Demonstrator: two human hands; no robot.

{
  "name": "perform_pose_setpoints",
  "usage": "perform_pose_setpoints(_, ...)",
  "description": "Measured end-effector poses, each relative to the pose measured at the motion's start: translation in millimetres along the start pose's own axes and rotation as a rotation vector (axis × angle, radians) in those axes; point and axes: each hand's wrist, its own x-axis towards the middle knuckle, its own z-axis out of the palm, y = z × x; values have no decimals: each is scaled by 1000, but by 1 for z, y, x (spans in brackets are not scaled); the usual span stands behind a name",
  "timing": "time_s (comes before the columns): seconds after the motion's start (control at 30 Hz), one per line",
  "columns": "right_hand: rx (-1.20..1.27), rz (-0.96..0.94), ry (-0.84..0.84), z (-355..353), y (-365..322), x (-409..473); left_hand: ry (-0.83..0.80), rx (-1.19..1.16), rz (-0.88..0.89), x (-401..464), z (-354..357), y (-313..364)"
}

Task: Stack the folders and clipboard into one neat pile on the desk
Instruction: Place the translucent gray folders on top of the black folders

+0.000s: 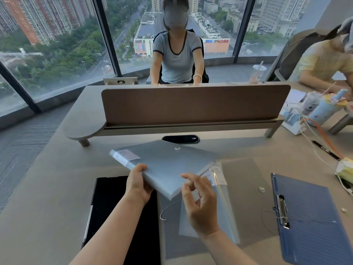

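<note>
A grey folder (164,167) hangs tilted above the desk (47,188), its long axis running ten to four o'clock. The left hand (136,185) pinches its near-left edge. The right hand (199,203), fingers (188,177) loosely spread and empty, hovers at its four o'clock corner, over a clear folder (229,207). A black folder (122,217) lies at eight o'clock, a blue clipboard (313,222) at four.

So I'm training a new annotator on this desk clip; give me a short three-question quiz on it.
1. True or false: the blue clipboard lies to the right of the clear folder.
2. Which hand holds the grey folder? A) left B) right C) neither
3. Fill in: the item flat under the left forearm is a ____ folder.

Key: 1 true. 2 A: the left hand has the grip; the right hand hovers open. 3 black.
</note>
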Motion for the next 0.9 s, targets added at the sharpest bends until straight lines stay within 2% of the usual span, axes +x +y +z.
perform_pose_setpoints(0.17,36,165,112,-5,14,20,-12,89,27,5,-23,4)
perform_pose_setpoints(0.27,-28,292,109,-7,33,36,-37,141,11,4,-37,4)
perform_pose_setpoints(0.47,-96,582,-111,-3,73,54,-60,221,-76,4,-63,-2)
perform_pose_setpoints(0.63,47,887,-273,5,102,52,-63,280,-178,6,-90,-8)
perform_pose_setpoints(0.73,216,1071,-397,8,112,44,-58,284,-230,8,-107,-11)
perform_pose_setpoints(0.83,373,1174,-484,9,112,32,-26,283,-249,11,-121,-15)
perform_pose_setpoints(0.9,359,1195,-556,13,115,24,-4,289,-259,12,-130,-16)
